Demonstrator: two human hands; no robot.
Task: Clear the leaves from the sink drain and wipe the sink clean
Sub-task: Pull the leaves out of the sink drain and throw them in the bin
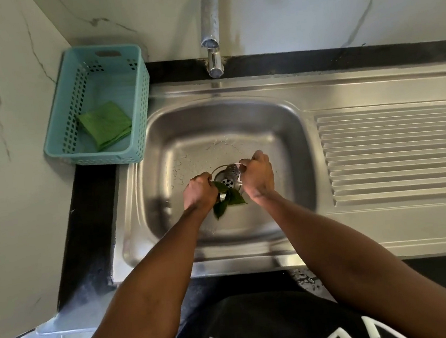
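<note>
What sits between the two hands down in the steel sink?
In the head view, the round perforated metal drain strainer lies between the left hand and right hand, with dark green leaves at its near edge.

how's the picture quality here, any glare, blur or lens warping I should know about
Head view: wide-angle warping bows the sink rim and counter edges; soft glare streaks the steel basin walls; the tap looks smeared and soft; both hands, left hand and right hand, and the leaves at the drain are reasonably sharp.

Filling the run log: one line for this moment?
left hand: gripping leaves | right hand: on drain strainer | cloth: in basket
</note>
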